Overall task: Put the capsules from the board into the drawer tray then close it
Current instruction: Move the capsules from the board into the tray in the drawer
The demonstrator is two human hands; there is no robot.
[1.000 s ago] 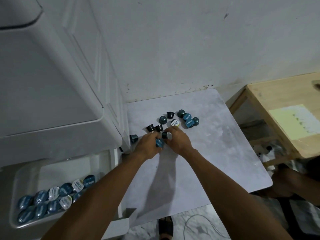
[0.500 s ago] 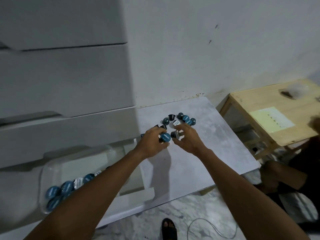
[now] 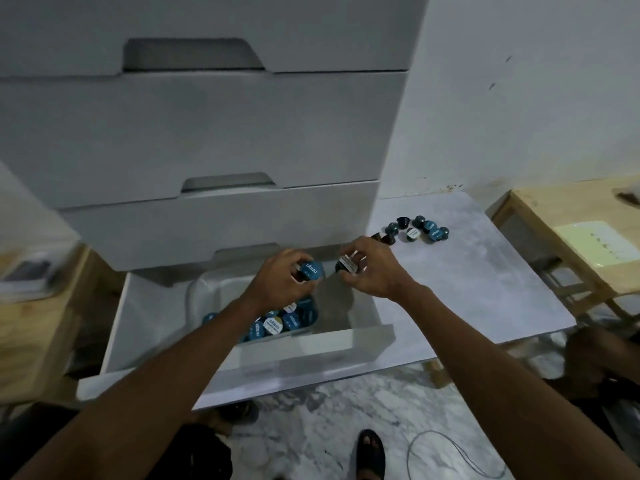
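Note:
My left hand (image 3: 281, 280) grips a capsule with a blue lid (image 3: 311, 270) above the clear tray (image 3: 202, 287) in the open bottom drawer (image 3: 304, 344). Just right of it, my right hand (image 3: 372, 271) holds a dark capsule with a white lid (image 3: 346, 265) over the drawer's right part. Several blue and white capsules (image 3: 277, 323) lie in the tray, partly hidden by my left wrist. A cluster of several capsules (image 3: 417, 229) rests on the pale marble board (image 3: 467, 285) to the right of the drawers.
A white drawer unit (image 3: 207, 133) rises behind the open drawer, its upper drawers closed. Wooden tables stand at far right (image 3: 568, 230) and far left (image 3: 31, 327). My sandalled foot (image 3: 371, 452) and a cable (image 3: 450, 455) are on the marble floor. Another person's dark limb (image 3: 602, 362) is at right.
Both hands lifted a capsule each off the board and carried them left, from the cluster to above the drawer tray. The view swung left toward the drawers.

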